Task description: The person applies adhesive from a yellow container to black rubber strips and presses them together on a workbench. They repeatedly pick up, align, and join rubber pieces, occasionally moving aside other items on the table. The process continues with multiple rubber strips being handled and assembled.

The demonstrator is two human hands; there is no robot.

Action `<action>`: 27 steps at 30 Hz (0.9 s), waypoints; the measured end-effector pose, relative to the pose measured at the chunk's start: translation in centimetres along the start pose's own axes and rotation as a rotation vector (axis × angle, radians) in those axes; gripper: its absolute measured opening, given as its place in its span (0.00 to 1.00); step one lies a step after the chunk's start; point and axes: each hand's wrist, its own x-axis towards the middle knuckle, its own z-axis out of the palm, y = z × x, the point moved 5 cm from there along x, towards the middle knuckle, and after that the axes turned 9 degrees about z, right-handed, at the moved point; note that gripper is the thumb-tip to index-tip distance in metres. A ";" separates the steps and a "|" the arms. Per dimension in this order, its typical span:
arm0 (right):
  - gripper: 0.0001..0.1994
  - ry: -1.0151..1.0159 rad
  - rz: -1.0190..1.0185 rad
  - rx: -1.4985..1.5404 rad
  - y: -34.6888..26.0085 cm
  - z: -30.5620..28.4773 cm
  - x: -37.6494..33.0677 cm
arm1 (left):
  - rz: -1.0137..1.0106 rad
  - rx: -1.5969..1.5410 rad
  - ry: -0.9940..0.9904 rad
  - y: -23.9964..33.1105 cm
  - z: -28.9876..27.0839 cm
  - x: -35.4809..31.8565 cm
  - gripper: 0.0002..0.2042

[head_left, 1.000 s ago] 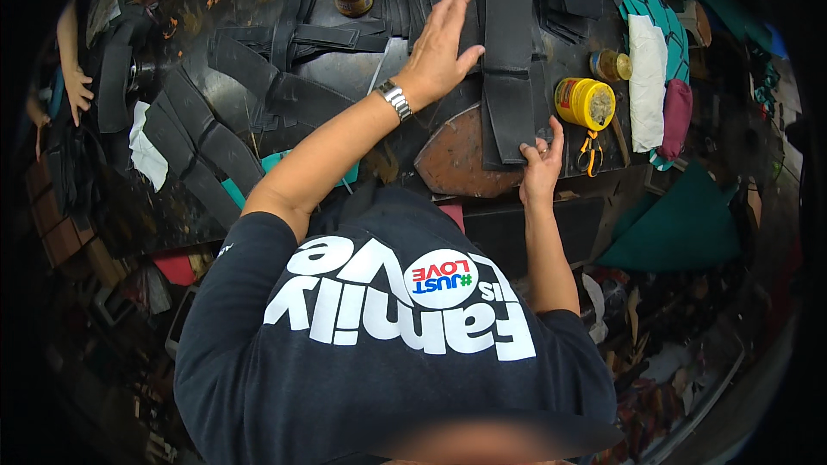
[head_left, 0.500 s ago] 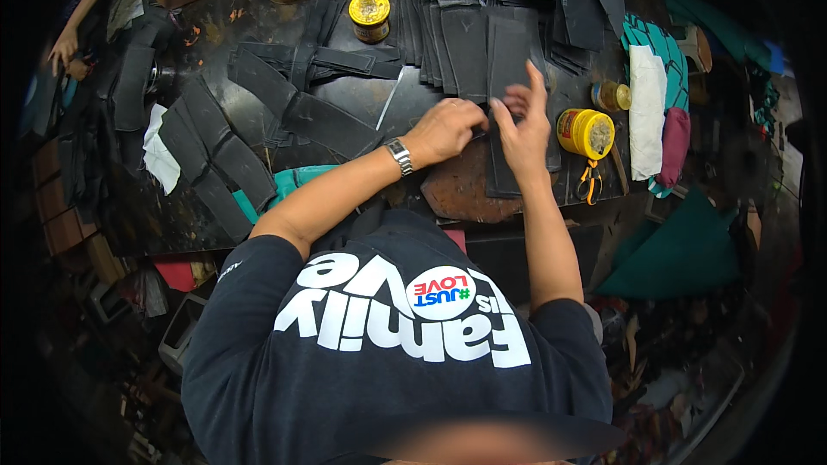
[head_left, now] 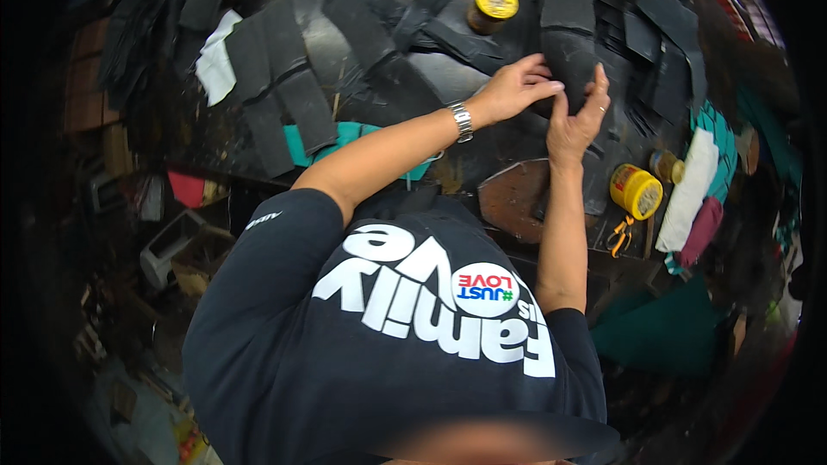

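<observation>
The left hand's (head_left: 515, 90) grip is narrow at the near end of a long black strip (head_left: 570, 53) on the counter (head_left: 320, 41), and the right hand's (head_left: 575, 131) is spread, thumb and fingers apart by its right edge; blur leaves unclear whether the left pinches it. The step in hand looks like squaring up that end, and the next move seems to call for a light, level touch on both edges. Farther out lie a brown board (head_left: 513, 198) nearer the body, a yellow tub (head_left: 636, 192) and orange-handled scissors (head_left: 618, 239) rightward.
</observation>
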 end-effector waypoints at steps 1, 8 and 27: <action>0.35 0.011 -0.071 -0.016 -0.8 -0.3 -0.1 | 0.041 -0.099 -0.036 0.9 0.1 0.2 0.27; 0.36 -0.244 -0.280 0.213 -5.3 -0.9 -1.7 | -0.135 -0.645 0.035 5.6 -1.8 -0.9 0.18; 0.44 -0.348 -0.078 0.078 -7.1 8.0 -4.5 | 0.185 1.097 0.800 7.3 -22.7 -11.0 0.45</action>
